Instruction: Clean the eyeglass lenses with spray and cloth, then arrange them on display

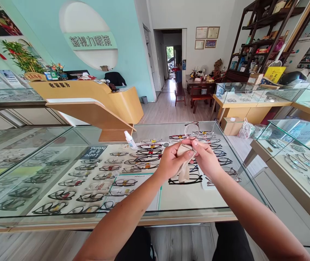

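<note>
Together, the hands hold eyeglasses and beige cloth.

Wall sign: “新视力眼镜”; counter: “收银服务”

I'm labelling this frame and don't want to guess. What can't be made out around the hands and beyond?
All in the head view:
- Part of the held glasses: hidden by the left hand, right hand and cloth.
- Whether the cloth touches a lens: covered by the fingers.
- Print on the white bottle: too small.
- Text on the framed sheets: too small.
- Upper arms: cut off by the bottom edge.
</note>
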Action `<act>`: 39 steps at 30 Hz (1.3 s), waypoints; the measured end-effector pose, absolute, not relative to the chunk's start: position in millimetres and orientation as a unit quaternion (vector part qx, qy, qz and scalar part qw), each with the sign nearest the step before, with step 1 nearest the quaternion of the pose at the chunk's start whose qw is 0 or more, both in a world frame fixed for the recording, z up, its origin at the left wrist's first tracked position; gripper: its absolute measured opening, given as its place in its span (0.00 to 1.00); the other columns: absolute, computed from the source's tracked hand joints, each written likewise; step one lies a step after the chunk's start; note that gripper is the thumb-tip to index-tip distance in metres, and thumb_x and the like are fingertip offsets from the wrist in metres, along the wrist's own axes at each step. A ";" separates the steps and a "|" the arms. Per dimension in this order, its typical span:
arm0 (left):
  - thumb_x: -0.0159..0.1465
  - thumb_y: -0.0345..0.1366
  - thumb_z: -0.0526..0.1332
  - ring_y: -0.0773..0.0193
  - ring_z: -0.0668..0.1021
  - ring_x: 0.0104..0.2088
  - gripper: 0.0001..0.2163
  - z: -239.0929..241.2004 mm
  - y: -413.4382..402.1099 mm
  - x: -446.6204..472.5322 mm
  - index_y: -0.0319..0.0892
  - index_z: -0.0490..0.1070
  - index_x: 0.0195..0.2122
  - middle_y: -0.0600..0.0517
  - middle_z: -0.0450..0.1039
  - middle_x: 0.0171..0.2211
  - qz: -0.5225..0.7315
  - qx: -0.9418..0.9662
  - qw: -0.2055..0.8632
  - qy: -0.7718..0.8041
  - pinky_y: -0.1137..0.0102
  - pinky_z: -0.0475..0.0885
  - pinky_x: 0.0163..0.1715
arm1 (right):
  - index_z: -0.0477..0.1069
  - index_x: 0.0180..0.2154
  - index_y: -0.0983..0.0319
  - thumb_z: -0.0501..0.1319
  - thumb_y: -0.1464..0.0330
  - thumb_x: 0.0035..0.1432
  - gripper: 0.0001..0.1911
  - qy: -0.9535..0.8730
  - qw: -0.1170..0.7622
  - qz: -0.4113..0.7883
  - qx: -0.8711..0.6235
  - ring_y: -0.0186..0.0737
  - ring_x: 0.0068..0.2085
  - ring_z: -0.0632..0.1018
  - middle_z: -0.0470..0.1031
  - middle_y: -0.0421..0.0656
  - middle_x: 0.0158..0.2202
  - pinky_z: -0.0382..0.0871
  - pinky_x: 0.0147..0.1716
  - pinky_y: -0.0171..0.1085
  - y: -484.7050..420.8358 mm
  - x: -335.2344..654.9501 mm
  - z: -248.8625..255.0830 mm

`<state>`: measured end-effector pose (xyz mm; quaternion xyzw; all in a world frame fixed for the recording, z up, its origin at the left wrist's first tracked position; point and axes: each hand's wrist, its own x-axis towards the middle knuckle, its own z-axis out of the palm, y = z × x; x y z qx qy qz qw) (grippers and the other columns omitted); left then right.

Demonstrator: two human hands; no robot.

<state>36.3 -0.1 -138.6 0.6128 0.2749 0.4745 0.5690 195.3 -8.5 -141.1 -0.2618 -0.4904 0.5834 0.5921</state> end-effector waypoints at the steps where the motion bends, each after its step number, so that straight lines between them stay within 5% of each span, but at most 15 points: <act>1: 0.62 0.54 0.76 0.59 0.84 0.30 0.24 -138.5 -1.0 36.0 0.41 0.82 0.49 0.48 0.85 0.36 0.482 0.609 0.562 0.284 0.66 0.81 0.31 | 0.89 0.44 0.53 0.70 0.49 0.66 0.17 -0.507 0.589 0.572 -0.261 0.39 0.36 0.71 0.74 0.45 0.47 0.65 0.25 0.36 -9.0 194.7 -142.9; 4: 0.64 0.58 0.74 0.58 0.84 0.29 0.26 -140.1 -2.5 35.3 0.42 0.81 0.51 0.49 0.84 0.33 0.506 0.592 0.544 0.313 0.68 0.79 0.25 | 0.89 0.48 0.51 0.67 0.47 0.68 0.20 -0.550 0.569 0.549 -0.270 0.40 0.36 0.72 0.76 0.45 0.48 0.70 0.28 0.39 -9.7 194.1 -147.2; 8: 0.68 0.64 0.67 0.59 0.83 0.27 0.30 -142.2 -1.6 35.3 0.40 0.80 0.54 0.48 0.83 0.33 0.501 0.595 0.543 0.317 0.69 0.77 0.23 | 0.89 0.48 0.53 0.67 0.44 0.67 0.23 -0.541 0.569 0.553 -0.279 0.40 0.32 0.69 0.74 0.44 0.37 0.70 0.28 0.41 -8.8 195.5 -147.4; 12: 0.73 0.62 0.62 0.53 0.86 0.41 0.27 -137.2 0.7 30.7 0.42 0.81 0.53 0.44 0.84 0.41 0.457 0.654 0.538 0.270 0.60 0.83 0.44 | 0.89 0.43 0.55 0.71 0.44 0.63 0.23 -0.491 0.591 0.565 -0.302 0.35 0.28 0.64 0.68 0.40 0.30 0.61 0.23 0.37 -7.5 199.6 -140.5; 16: 0.73 0.57 0.65 0.50 0.83 0.52 0.22 -131.7 2.4 23.9 0.45 0.81 0.55 0.43 0.83 0.46 0.417 0.694 0.533 0.247 0.58 0.76 0.59 | 0.88 0.38 0.57 0.73 0.46 0.61 0.22 -0.450 0.608 0.576 -0.311 0.31 0.25 0.61 0.70 0.40 0.30 0.51 0.20 0.35 -7.5 202.0 -134.3; 25: 0.72 0.55 0.66 0.61 0.77 0.32 0.21 -134.0 -1.7 31.0 0.41 0.78 0.52 0.48 0.79 0.36 0.419 0.597 0.645 0.228 0.65 0.74 0.37 | 0.87 0.48 0.57 0.69 0.46 0.66 0.24 -0.472 0.589 0.589 -0.288 0.34 0.20 0.71 0.80 0.40 0.30 0.74 0.25 0.41 -5.8 200.1 -137.8; 32: 0.68 0.57 0.71 0.59 0.80 0.36 0.23 -132.4 0.9 31.5 0.42 0.78 0.51 0.47 0.81 0.37 0.410 0.620 0.624 0.241 0.63 0.76 0.43 | 0.88 0.46 0.57 0.71 0.45 0.64 0.24 -0.456 0.598 0.589 -0.296 0.33 0.22 0.69 0.77 0.39 0.28 0.68 0.23 0.38 -6.5 200.0 -137.6; 39: 0.62 0.55 0.77 0.54 0.83 0.43 0.24 -128.9 5.7 31.5 0.40 0.83 0.49 0.46 0.85 0.40 0.416 0.620 0.608 0.269 0.62 0.75 0.52 | 0.89 0.42 0.54 0.73 0.46 0.62 0.20 -0.455 0.626 0.553 -0.307 0.38 0.37 0.76 0.80 0.43 0.38 0.65 0.30 0.37 -3.7 200.8 -140.6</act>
